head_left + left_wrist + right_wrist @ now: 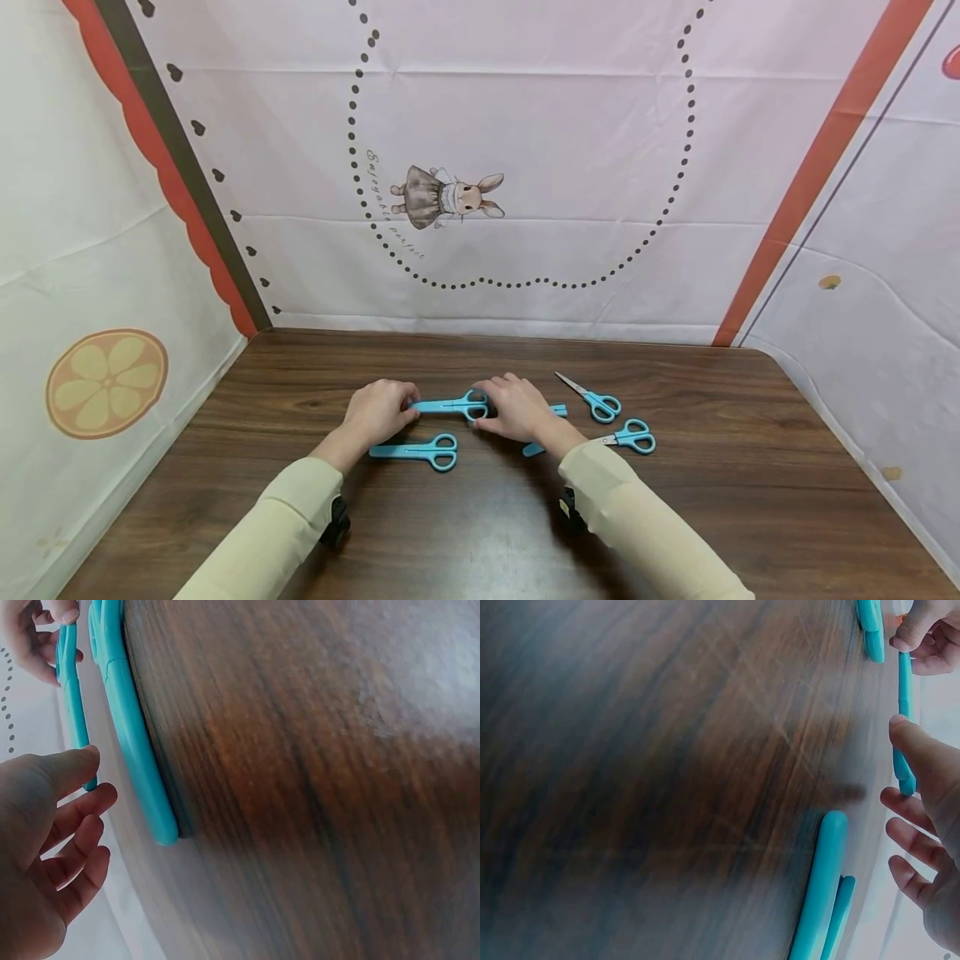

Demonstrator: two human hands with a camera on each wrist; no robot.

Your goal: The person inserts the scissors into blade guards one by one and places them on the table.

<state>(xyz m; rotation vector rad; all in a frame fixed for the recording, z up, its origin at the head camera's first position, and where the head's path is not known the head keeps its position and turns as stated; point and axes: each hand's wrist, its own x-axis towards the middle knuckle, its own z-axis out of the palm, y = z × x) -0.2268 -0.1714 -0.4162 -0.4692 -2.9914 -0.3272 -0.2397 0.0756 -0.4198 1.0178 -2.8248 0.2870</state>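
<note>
A pair of light-blue scissors (447,406) with its blades in a blue cover lies level between both hands. My left hand (378,410) pinches the tip end of the cover between thumb and forefinger. At the other end, my right hand (516,407) holds the finger loops with thumb and fingers. In both wrist views the scissors (73,694) appear raised off the tabletop. A second covered pair of scissors (420,451) rests on the table nearer the body, its loops pointing right. Two loose blue covers (823,889) lie by my right wrist, partly hidden in the head view.
Two uncovered scissors lie right of my right hand: one pair (600,406) farther back, another pair (634,436) nearer, its blades partly behind the right sleeve. The brown wooden table (720,500) meets a printed cloth (570,150) at the back and sides.
</note>
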